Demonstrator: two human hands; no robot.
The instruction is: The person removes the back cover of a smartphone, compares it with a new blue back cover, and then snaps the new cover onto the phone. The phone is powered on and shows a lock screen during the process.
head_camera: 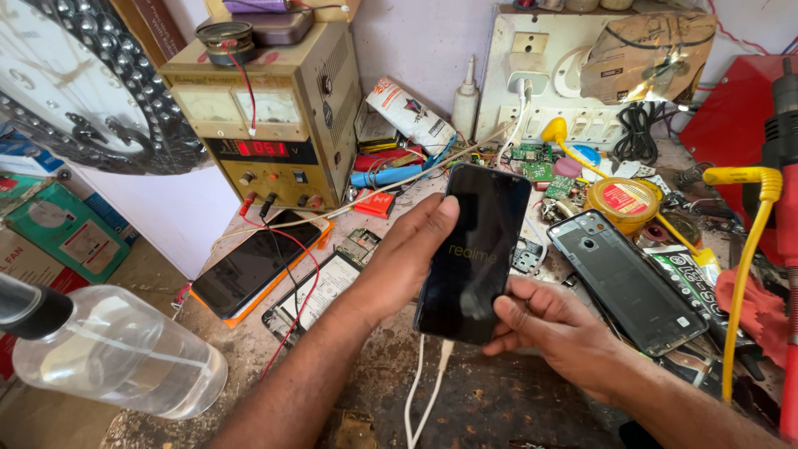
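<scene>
A black smartphone [474,249] with a dark, faintly lit screen is held upright over the workbench. My left hand [407,254] grips its left edge, thumb tip near the top corner. My right hand [544,324] holds its lower right corner, thumb resting on the glass. A white cable [424,391] is plugged into the phone's bottom and hangs down toward me.
A beige bench power supply [266,116] with a red display stands at the back left. A second phone [253,262] lies on an orange case. An open grey phone back shell [628,283], a yellow tin [622,201], circuit boards and a clear plastic bottle [116,353] crowd the bench.
</scene>
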